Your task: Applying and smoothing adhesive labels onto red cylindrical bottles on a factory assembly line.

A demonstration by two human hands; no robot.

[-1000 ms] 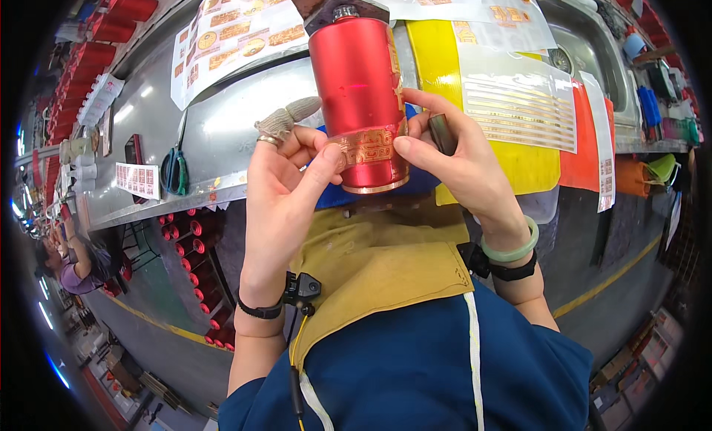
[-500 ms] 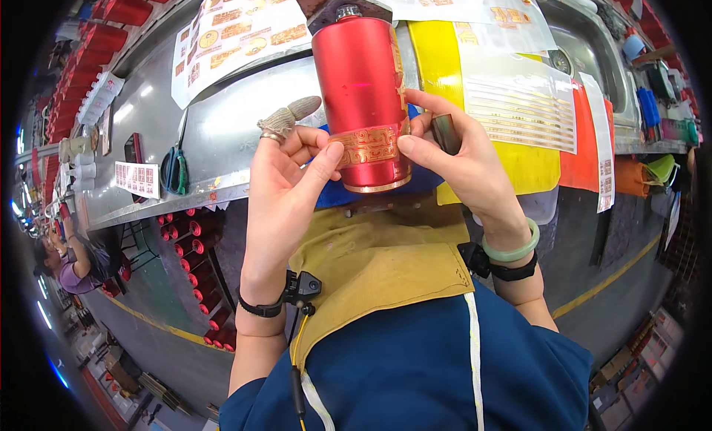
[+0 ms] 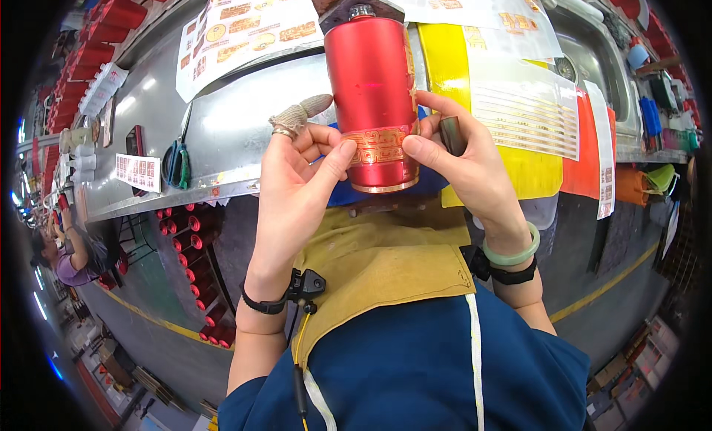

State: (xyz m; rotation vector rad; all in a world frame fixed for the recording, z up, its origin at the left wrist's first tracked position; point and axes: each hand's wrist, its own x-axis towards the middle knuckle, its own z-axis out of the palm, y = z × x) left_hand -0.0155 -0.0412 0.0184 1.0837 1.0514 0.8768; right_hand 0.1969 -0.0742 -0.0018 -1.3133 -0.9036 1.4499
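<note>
A shiny red bottle (image 3: 371, 71) stands out in front of me, its neck end against a dark angular metal holder (image 3: 360, 10). Around its lower part runs a gold-patterned sticker strip (image 3: 380, 144). My left hand (image 3: 300, 171) pinches the strip's left end by thumb and fingers. Its raised index finger wears a grey cloth finger cover (image 3: 302, 113). On the bottle's right side, my right hand (image 3: 463, 153) presses its thumb onto the strip, index finger against the bottle's edge. A small dark flat piece (image 3: 451, 136) is tucked between the right hand's fingers.
Sticker sheets (image 3: 248, 30) lie on the metal worktable (image 3: 222, 127). Scissors (image 3: 176, 164) rest near its front left edge. At right are yellow sheets (image 3: 534, 171) and a striped gold sheet (image 3: 523, 108). Red bottles (image 3: 196, 242) fill a rack below; a person (image 3: 70, 257) works at far left.
The bottle and both hands appear slightly further right in the picture. My left thumb has stayed at the strip's left end and the right thumb still presses it.
</note>
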